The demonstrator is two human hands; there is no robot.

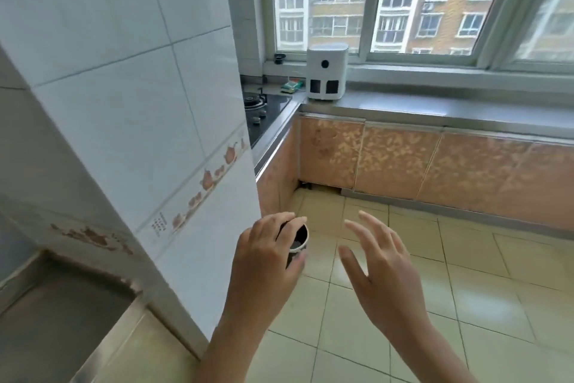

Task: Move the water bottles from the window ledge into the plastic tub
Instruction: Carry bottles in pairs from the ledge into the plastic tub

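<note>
In front of the tiled pillar (pixel 130 103), the left hand (pixel 267 255) curls round a small dark bottle (pixel 298 240), probably light, rigid and best held round its body. The right hand (pixel 382 261) hangs spread and empty beside it. No tub shows.

No text is showing clearly enough to be read anywhere in the head view. A small block of dark printed characters is sitting on the decorated tile border (pixel 198 196) of the white tiled pillar (pixel 139 103), just left of the orange teapot motifs, but it is appearing too small and blurred to make out. The white appliance (pixel 326 75) on the worktop (pixel 435 109) is showing no legible label.
</note>
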